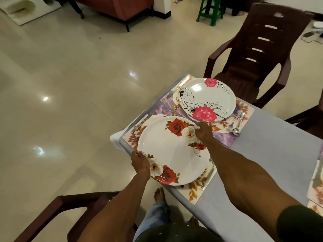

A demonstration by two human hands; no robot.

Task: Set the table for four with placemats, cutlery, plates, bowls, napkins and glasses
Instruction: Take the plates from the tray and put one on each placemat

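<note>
Both hands are pinching the rose plate (173, 151) by opposite rims, the left hand (140, 162) near, the right hand (203, 132) far, over the near placemat (195, 191); it seems best lowered level and centred, clear of the knife (139, 124).

The near plate (172, 151) is white with red and white roses. The far plate (208, 99) is white with pink flowers and black swirls. The placemats (225, 138) are purple with orange leaves; the surface (262, 163) is grey.
</note>
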